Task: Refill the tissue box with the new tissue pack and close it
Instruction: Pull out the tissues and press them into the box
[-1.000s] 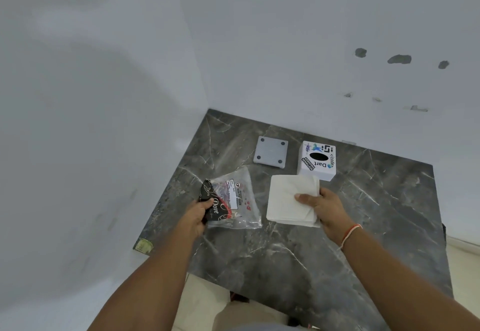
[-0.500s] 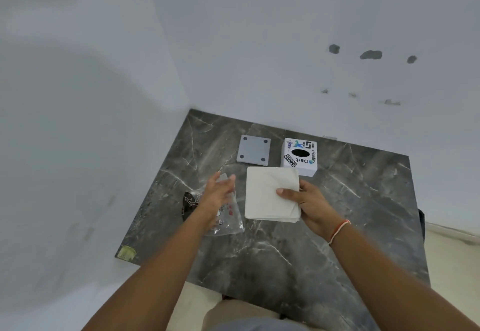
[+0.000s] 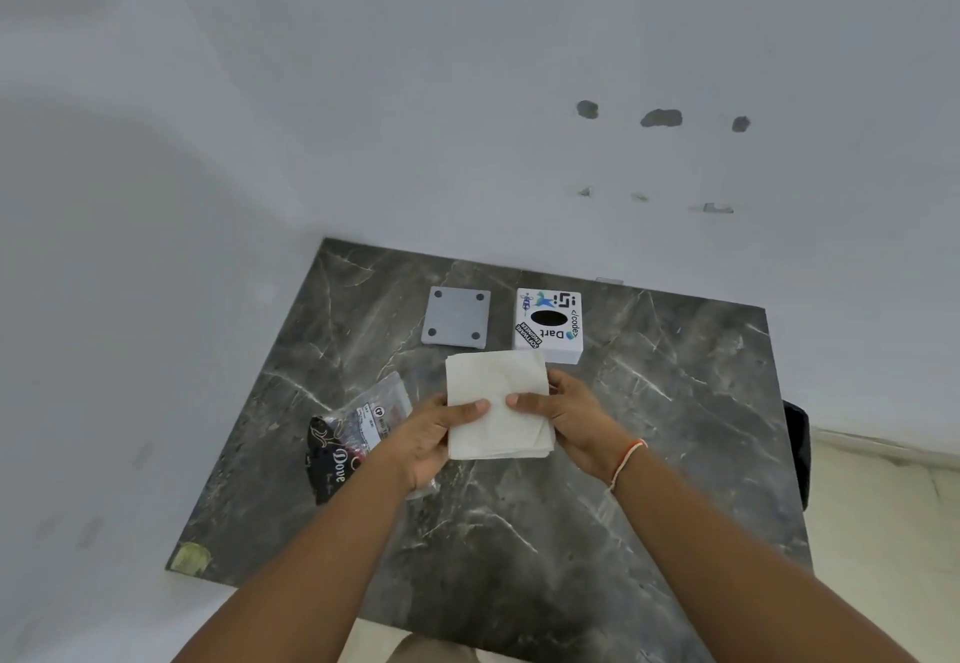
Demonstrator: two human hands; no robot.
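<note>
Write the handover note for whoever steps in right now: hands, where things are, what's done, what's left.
Left hand and right hand: both grip the tissue stack, thumbs on top, held over the marble table.
Tissue box: white, stickered, slot up, at the table's far edge, apart from the stack.
Grey base plate: lies flat just left of the box, so the box is open.
Empty plastic wrapper: on the table, left of the hands.
Done: tissues unwrapped.
Left: load the stack into the box, fit the plate.
</note>
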